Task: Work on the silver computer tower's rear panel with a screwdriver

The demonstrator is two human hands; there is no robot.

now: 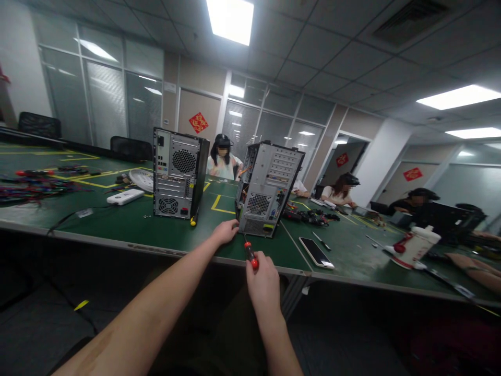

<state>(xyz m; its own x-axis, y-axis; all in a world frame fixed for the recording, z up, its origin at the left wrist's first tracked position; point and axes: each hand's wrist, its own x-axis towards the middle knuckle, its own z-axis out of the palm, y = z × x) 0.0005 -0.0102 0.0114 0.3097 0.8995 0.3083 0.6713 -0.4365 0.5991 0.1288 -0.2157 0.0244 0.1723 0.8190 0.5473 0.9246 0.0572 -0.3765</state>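
A screwdriver with a red and black handle is in my right hand, the fingers closed round the handle's lower end. Its thin shaft points away from me, toward the bottom left rear corner of an upright grey computer case. Whether the tip touches the case, I cannot tell. At that same corner my left hand grips the lower edge, its fingertips partly hidden by the case. The case stands slightly turned, rear panel facing me and left side open, with wires showing inside.
A second computer case stands to the left, a yellow-handled tool beside its base. A phone, cables and a paper cup lie or stand rightward. Cable bundles lie far left. Several people sit across the green table.
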